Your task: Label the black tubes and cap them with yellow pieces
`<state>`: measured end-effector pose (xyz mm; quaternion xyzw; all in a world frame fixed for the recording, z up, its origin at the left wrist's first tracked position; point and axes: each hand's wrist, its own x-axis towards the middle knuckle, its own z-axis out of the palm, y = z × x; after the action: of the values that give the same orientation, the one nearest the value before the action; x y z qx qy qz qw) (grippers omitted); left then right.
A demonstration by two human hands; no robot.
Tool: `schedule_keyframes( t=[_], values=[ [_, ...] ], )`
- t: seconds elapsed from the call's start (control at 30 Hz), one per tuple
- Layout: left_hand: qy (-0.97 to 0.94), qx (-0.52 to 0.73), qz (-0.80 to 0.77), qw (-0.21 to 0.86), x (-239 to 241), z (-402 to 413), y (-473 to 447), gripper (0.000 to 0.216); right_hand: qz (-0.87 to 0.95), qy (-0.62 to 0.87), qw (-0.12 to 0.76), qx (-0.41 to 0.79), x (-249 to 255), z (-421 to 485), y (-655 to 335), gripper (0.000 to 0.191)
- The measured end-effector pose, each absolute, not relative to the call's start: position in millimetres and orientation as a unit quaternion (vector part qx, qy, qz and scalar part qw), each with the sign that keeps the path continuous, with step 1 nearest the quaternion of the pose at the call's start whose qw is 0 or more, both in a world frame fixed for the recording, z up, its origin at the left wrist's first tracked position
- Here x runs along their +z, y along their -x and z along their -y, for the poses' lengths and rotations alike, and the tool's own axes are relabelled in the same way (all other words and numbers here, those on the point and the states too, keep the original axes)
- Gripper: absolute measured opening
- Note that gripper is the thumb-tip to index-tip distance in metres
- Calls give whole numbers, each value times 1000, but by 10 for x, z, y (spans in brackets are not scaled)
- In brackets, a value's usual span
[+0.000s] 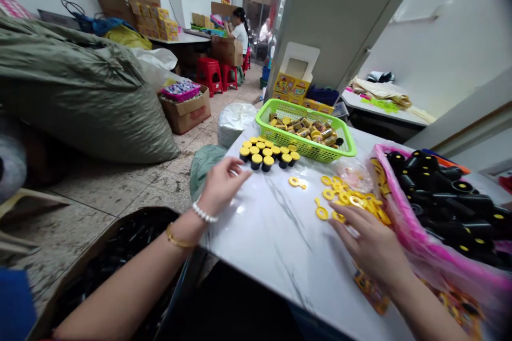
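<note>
My left hand (224, 184) is at the table's left edge, thumb and fingers apart, with nothing visible in it. Just beyond it stands a cluster of short black containers with yellow lids (267, 160). Over the near side of a pile of yellow ring-ended plastic pieces (338, 192) reaches my right hand (368, 240). Its fingers stretch toward the pile, thumb apart; the fingertips meet or cover some pieces, and I cannot tell whether they touch. One yellow ring piece (296, 183) lies alone between the pile and the containers.
A green basket (304, 148) of small bottles stands at the back. Right of the pile, a pink-rimmed bin (416, 224) holds black parts. Below left is a box of black pieces (112, 256); a big sack (92, 96) lies beyond. A person (240, 32) sits far off.
</note>
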<state>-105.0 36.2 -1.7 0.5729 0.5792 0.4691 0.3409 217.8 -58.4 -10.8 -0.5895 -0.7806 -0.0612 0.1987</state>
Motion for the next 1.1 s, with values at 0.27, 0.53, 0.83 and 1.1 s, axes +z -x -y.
schedule_keyframes(
  t=[0.27, 0.53, 0.83, 1.1],
  values=[
    [-642, 341, -667, 164, -153, -1011, 1109, 47, 693, 679, 223, -97, -268, 1627, -2592, 25],
    [-660, 333, -659, 140, -260, -1193, 1097, 49, 655, 704, 275, -10, -335, 1685, -2557, 17],
    [-638, 354, -649, 212, 66, -278, 923, 37, 583, 710, 386, 82, -213, 1631, -2304, 14],
    [-728, 298, -515, 340, -33, 284, 415, 28, 653, 697, 233, 185, -79, 895, -1959, 12]
  ],
)
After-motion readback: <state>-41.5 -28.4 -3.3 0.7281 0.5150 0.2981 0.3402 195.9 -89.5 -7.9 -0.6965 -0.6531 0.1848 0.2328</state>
